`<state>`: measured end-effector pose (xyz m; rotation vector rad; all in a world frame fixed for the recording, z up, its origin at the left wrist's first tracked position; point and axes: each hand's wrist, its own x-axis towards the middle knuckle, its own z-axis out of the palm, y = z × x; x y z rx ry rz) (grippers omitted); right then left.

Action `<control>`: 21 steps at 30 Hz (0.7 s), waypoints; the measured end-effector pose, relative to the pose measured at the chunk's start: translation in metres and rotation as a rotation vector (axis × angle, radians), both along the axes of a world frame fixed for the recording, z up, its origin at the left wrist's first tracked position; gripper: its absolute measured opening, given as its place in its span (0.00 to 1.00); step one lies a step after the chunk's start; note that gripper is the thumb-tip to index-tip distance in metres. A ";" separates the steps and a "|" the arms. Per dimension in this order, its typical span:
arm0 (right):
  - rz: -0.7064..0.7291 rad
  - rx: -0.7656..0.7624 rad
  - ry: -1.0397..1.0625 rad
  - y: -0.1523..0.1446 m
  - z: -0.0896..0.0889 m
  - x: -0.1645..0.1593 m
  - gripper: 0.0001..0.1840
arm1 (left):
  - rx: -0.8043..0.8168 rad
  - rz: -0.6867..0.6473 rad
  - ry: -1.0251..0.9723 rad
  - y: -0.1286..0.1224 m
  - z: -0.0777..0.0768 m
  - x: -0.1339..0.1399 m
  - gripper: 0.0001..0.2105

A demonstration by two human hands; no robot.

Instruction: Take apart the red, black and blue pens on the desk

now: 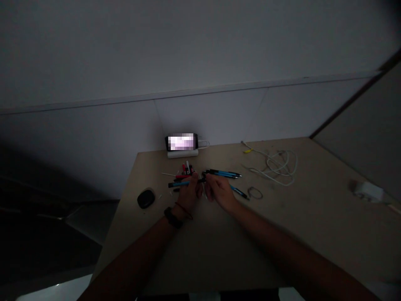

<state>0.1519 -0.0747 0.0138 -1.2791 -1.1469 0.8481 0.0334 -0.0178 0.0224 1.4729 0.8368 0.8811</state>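
I see one tan table (313,225) in dim light, with two hands over it. The left hand (188,194) holds a blue and black pen (180,183) sideways, thumb on top. The right hand (222,190) has its fingers bent in at the pen's black end; it is too dark for me to tell if they grip it. I think the step now is working on that end. To me, the next move calls for a still left hand and small, soft right-finger moves.

One long white cord (283,184) lies in loops at the right. One phone (181,142) stands at the back. One black case (145,198) sits at the left. I count two blue pens (224,173) together just past the right hand, and one more pen (239,192) beside it. One grey ring (262,195) lies near that. I also see small white bits (160,196), at least two.
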 end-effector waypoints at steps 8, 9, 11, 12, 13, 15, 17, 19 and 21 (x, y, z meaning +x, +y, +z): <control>0.048 0.049 0.085 0.001 -0.001 0.001 0.28 | 0.022 0.025 0.007 0.001 -0.002 0.000 0.35; 0.049 0.060 0.092 0.000 -0.002 0.000 0.27 | 0.020 0.023 0.006 0.001 -0.002 0.000 0.35; 0.057 0.079 0.125 0.000 -0.004 0.000 0.25 | 0.011 0.025 -0.003 0.001 -0.001 0.001 0.35; 0.067 0.087 0.152 0.000 -0.004 0.000 0.24 | 0.007 0.022 -0.007 0.001 -0.002 0.002 0.35; 0.076 0.095 0.179 0.000 -0.005 0.000 0.24 | 0.005 0.018 -0.015 0.001 -0.002 0.002 0.35; 0.088 0.103 0.207 0.000 -0.006 -0.001 0.24 | 0.006 0.012 -0.037 0.000 -0.004 0.002 0.36; 0.078 0.089 0.162 0.001 -0.006 -0.001 0.28 | 0.013 0.000 -0.040 0.000 -0.004 0.002 0.36; 0.067 0.055 0.087 0.001 -0.005 -0.001 0.33 | 0.018 0.003 -0.019 -0.002 -0.003 0.000 0.36; 0.063 0.018 0.040 0.000 -0.003 -0.001 0.36 | 0.013 0.020 0.005 -0.002 0.000 -0.001 0.37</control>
